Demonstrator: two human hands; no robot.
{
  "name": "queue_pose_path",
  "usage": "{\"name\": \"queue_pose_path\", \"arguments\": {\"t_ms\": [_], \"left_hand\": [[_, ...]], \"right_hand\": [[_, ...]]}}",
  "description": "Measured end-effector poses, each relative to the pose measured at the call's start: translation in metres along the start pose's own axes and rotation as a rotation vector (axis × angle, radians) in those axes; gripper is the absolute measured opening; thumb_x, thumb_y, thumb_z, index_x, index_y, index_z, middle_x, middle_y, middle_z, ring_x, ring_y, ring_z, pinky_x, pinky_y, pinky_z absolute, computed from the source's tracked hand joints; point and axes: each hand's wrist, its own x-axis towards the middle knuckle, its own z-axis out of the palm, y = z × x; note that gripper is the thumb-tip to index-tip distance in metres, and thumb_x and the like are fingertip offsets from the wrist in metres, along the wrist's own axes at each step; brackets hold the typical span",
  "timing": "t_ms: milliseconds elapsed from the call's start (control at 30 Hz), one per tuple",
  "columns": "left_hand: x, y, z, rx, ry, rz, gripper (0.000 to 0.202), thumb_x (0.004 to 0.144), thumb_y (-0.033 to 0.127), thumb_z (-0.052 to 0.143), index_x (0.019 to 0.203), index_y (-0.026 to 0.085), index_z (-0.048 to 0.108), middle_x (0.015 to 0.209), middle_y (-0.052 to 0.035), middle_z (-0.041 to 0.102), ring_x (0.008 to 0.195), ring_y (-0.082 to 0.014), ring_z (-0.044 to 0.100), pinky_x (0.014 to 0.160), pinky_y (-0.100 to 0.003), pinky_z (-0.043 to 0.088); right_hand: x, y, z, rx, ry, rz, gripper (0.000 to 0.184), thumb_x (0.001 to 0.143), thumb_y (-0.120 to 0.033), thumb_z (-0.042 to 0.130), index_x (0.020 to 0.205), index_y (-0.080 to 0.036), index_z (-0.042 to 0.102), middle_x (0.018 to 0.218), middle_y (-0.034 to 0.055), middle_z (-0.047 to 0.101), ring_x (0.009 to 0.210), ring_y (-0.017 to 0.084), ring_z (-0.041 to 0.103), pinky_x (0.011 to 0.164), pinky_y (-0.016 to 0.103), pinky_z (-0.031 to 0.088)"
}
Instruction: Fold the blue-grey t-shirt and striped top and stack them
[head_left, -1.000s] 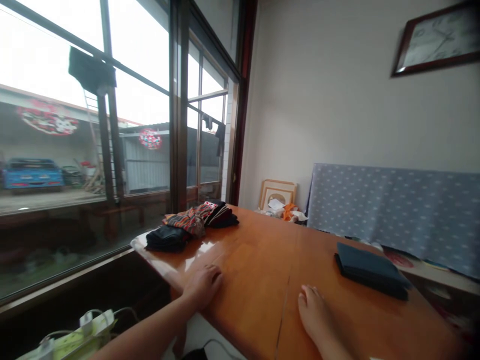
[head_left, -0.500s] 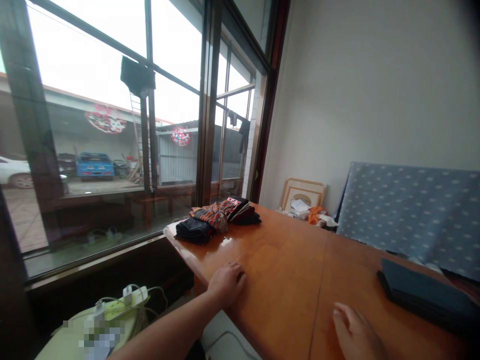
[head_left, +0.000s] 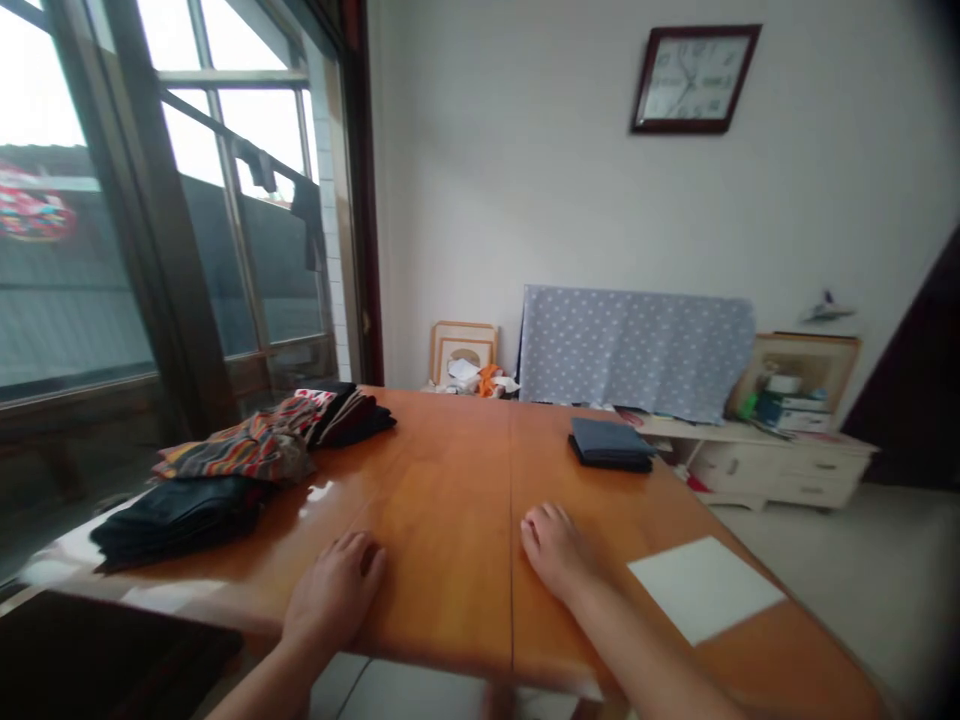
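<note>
Both my hands rest palm down on a glossy orange-brown wooden table (head_left: 442, 480) with a seam down its middle. My left hand (head_left: 334, 590) lies near the front edge, holding nothing, and the nearest thing to it is a stack of folded black cloth (head_left: 176, 520). A striped multicoloured garment (head_left: 240, 452) sits on that stack, and a dark folded garment (head_left: 349, 420) lies behind it. My right hand (head_left: 559, 550) holds nothing either. It lies just right of the seam, near a white square sheet (head_left: 705, 588) and a folded blue-grey cloth (head_left: 609, 445).
A large window (head_left: 187, 200) runs along the left side of the table. At the far end, a polka-dot blue cloth (head_left: 634, 350) and a picture frame (head_left: 465, 350) lean against the wall. A cream low cabinet (head_left: 780, 465) stands at the right, with a wall clock (head_left: 694, 80) above.
The view has swung right and back from the window, showing more of the table and room. The white sheet has come into view. Both hands stay on the table, holding nothing.
</note>
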Motion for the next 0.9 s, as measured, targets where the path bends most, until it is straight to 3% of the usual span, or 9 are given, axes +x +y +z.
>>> {"name": "queue_pose_path", "arguments": {"t_ms": [267, 600, 900], "left_hand": [[0.002, -0.005, 0.002, -0.007, -0.029, 0.018, 0.042, 0.096, 0.051, 0.039, 0.111, 0.022, 0.066, 0.126, -0.0109, 0.066, 0.116, -0.0299, 0.058, 0.098, -0.042, 0.042], [0.004, -0.01, 0.006, 0.008, -0.031, 0.065, 0.045, 0.096, 0.054, 0.035, 0.106, 0.022, 0.065, 0.117, -0.0114, 0.068, 0.113, -0.0311, 0.06, 0.097, -0.043, 0.042], [0.004, -0.009, 0.005, 0.029, -0.023, 0.086, 0.046, 0.095, 0.055, 0.035, 0.102, 0.021, 0.065, 0.111, -0.0123, 0.068, 0.109, -0.0318, 0.06, 0.095, -0.044, 0.041]], "right_hand": [[0.004, -0.018, -0.015, -0.091, -0.175, 0.054, 0.023, 0.099, -0.027, 0.044, 0.097, -0.02, 0.066, 0.103, 0.0079, 0.068, 0.099, 0.021, 0.059, 0.081, 0.031, 0.037], [-0.015, -0.067, -0.013, -0.021, -0.199, 0.222, 0.026, 0.101, -0.037, 0.042, 0.099, -0.024, 0.064, 0.092, 0.0033, 0.074, 0.084, 0.018, 0.066, 0.068, 0.028, 0.035], [-0.023, -0.073, -0.012, -0.041, -0.172, 0.24, 0.028, 0.101, -0.037, 0.04, 0.103, -0.024, 0.065, 0.095, 0.0034, 0.075, 0.085, 0.017, 0.066, 0.069, 0.027, 0.034]]}}
